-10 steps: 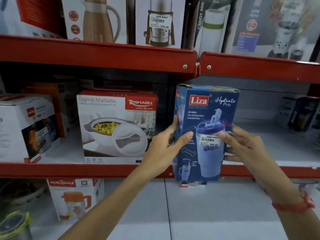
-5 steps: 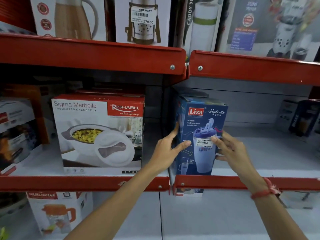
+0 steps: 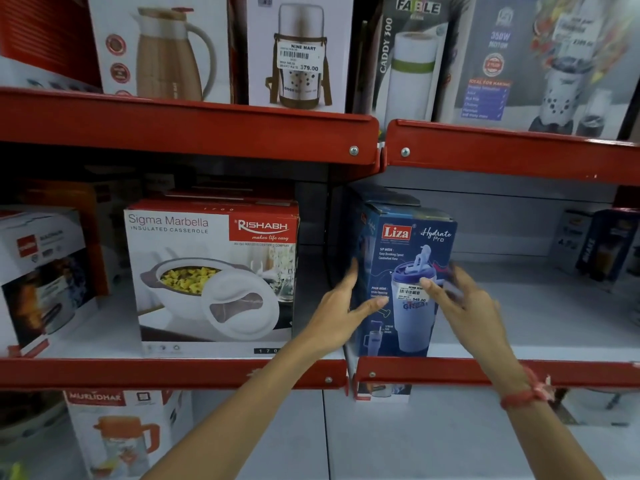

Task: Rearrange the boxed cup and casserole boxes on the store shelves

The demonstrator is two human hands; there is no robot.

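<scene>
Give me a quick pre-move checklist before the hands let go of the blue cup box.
1. Blue cup box base on the middle shelf: ok, it stands behind the red lip.
2. Box upright: ok, front faces out, turned slightly.
3. Left hand contact: ok, fingers on the box's left edge.
4. Right hand contact: cannot tell, it is blurred, with its fingers spread at the box front.
5. Gap to the casserole box: ok, the boxes stand apart.
6. Space right of the cup box: ok, bare shelf there.
</scene>
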